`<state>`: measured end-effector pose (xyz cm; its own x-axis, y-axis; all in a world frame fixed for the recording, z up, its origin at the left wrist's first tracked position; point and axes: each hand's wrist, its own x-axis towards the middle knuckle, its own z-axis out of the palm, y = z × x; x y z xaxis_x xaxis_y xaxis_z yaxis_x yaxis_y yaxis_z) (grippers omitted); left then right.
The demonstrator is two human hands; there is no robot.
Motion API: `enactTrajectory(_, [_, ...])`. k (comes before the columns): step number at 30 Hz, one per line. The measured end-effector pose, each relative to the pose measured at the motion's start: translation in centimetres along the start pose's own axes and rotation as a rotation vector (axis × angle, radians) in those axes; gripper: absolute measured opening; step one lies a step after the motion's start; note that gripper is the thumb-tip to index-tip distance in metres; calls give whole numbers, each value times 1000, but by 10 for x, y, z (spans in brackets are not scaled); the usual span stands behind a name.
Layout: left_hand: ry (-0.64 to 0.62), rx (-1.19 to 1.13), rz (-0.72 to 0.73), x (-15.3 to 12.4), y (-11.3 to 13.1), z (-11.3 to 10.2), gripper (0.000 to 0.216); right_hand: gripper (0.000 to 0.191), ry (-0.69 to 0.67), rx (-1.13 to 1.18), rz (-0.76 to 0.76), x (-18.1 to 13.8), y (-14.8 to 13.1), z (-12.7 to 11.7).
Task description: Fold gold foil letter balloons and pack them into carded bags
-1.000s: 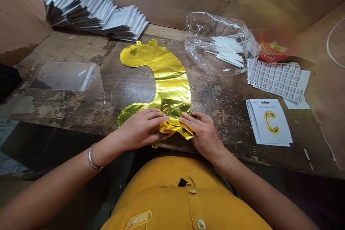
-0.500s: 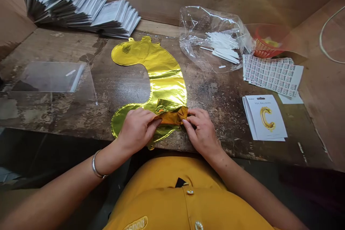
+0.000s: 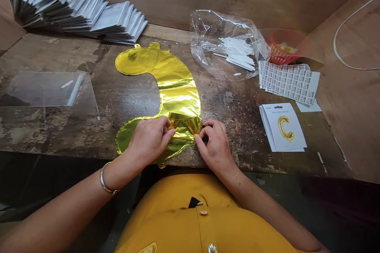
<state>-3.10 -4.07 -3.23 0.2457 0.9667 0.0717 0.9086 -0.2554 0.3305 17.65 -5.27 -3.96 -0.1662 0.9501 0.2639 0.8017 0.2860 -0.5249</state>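
A flat gold foil balloon [image 3: 179, 87], shaped like a C, lies on the table in front of me. Over its lower part, both hands grip a thin, amber-tinted strip of gold foil [image 3: 192, 125]; whether it belongs to the balloon I cannot tell. My left hand [image 3: 151, 136] pinches the strip's left end between thumb and fingers, resting over the balloon. At the balloon's right edge, my right hand [image 3: 215, 142] is closed, its thumb and fingertip pinching the strip's other end.
Stacked white packs [image 3: 80, 8] lean at the back left. A clear sleeve [image 3: 44, 89] lies left. Behind are a clear bag [image 3: 208, 43] holding white sticks [image 3: 237, 53] and a red basket [image 3: 282, 49]. Sticker sheets [image 3: 286, 81] and balloon cards [image 3: 283, 128] lie right.
The foil strip, stretched taut between the hands before, now lies lower and spread against the balloon. The fingers of both hands have shifted slightly. The whole view has moved a little.
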Motion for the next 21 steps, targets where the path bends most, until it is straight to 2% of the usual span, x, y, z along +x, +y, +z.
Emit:
enactTrajectory(1, [30, 19, -1, -1, 1, 1, 23, 2, 7, -41, -13, 0, -1, 0])
enactTrajectory(3, [126, 93, 55, -3, 1, 3, 33, 22, -25, -123, -95, 0, 0, -1])
enactTrajectory(5, [162, 150, 229, -3, -4, 7, 32, 33, -139, -176, -219, 1, 3, -2])
enactTrajectory(8, [10, 105, 466, -1, -17, 11, 34, 37, -315, -192, -300, 4, 10, -8])
enactTrajectory(11, [-110, 33, 464, 2, -29, 9, 39, 49, -372, -158, -264, 7, 14, -15])
enactTrajectory(15, [-150, 25, 461, 4, -31, 3, 50, 53, -370, -96, -224, 9, 13, -16])
enactTrajectory(17, [-142, 22, 458, 4, -29, 2, 55, 49, -335, -97, -234, 9, 12, -13])
enactTrajectory(21, [-95, -12, 432, 5, -29, 5, 49, 31, -278, -150, -322, 12, 10, -7])
